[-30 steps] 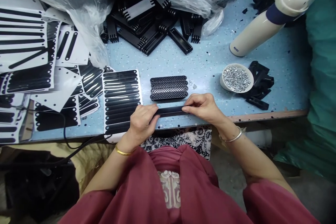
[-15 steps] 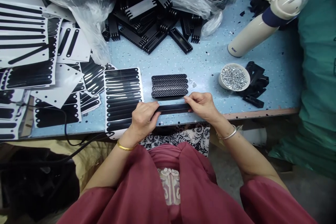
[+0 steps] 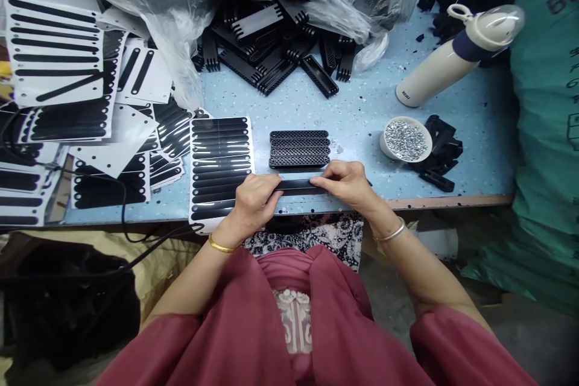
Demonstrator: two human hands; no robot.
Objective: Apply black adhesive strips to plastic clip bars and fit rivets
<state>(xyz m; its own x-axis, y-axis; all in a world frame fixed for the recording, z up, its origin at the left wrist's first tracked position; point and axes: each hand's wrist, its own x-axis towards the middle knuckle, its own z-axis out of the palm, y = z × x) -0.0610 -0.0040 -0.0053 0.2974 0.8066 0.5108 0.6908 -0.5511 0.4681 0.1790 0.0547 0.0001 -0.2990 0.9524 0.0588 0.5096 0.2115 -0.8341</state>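
Observation:
A long black plastic strip (image 3: 298, 187) lies along the near edge of the blue table (image 3: 353, 108). My left hand (image 3: 253, 202) pinches its left end. Over the strip's right part, my right hand (image 3: 346, 184) presses with closed fingers. Just behind the strip sits a small stack of black lattice bars (image 3: 299, 149). To the left of my left hand lies a white sheet of black stickers (image 3: 220, 166).
More sticker sheets (image 3: 67, 96) pile up on the left. A heap of black comb-like parts (image 3: 275, 48) spills from a clear plastic bag (image 3: 181, 18) at the back. A white bowl of small metal pieces (image 3: 405, 139), black parts (image 3: 441, 148) and a white bottle (image 3: 456, 57) lie right.
My right hand has slid left along the strip, so both hands are closer together. The view has shifted slightly.

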